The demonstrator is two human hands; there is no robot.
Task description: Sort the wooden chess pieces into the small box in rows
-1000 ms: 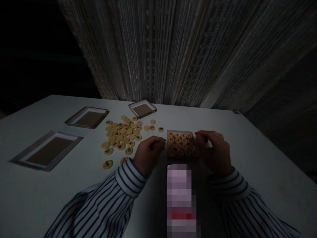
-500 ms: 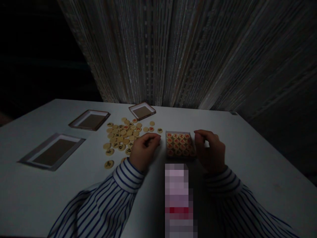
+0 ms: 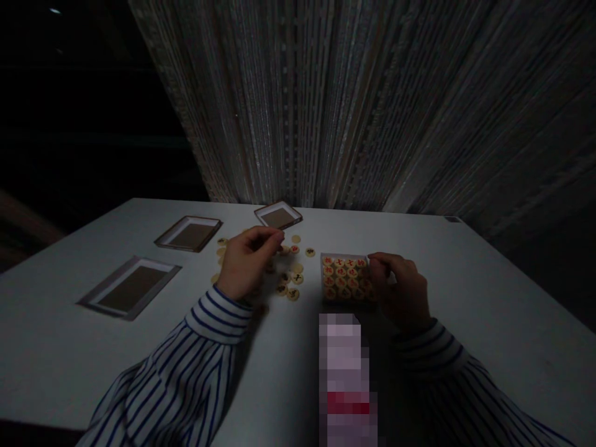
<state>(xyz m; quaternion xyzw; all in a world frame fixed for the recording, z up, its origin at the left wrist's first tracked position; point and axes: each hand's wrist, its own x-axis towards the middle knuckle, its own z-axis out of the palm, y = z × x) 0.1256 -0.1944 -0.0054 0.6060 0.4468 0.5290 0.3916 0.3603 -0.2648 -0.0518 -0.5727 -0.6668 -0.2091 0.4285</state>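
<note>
Over the spread of round wooden xiangqi pieces (image 3: 293,293), my left hand (image 3: 246,261) is closed, thumb and index fingertips pinched together. Whether a piece sits between them I cannot make out. My right hand (image 3: 404,288) is curled at the right side of a small open box (image 3: 322,273), with thumb and index finger against its edge. Inside the box lie rows of xiangqi pieces (image 3: 339,271), most with red characters and some at the front with dark ones. My left hand and sleeve hide part of the loose pieces.
Two shallow brown-rimmed trays (image 3: 189,233) (image 3: 278,215) stand towards the back of the white table (image 3: 195,347). A grey-rimmed tray (image 3: 129,287) lies at the left. A pixelated patch (image 3: 347,379) covers the front middle. A string curtain (image 3: 298,112) hangs behind.
My left hand has moved left and up over the loose pieces, away from the box, and its fingertips are closer together. My right hand stays at the box. The view has shifted slightly.
</note>
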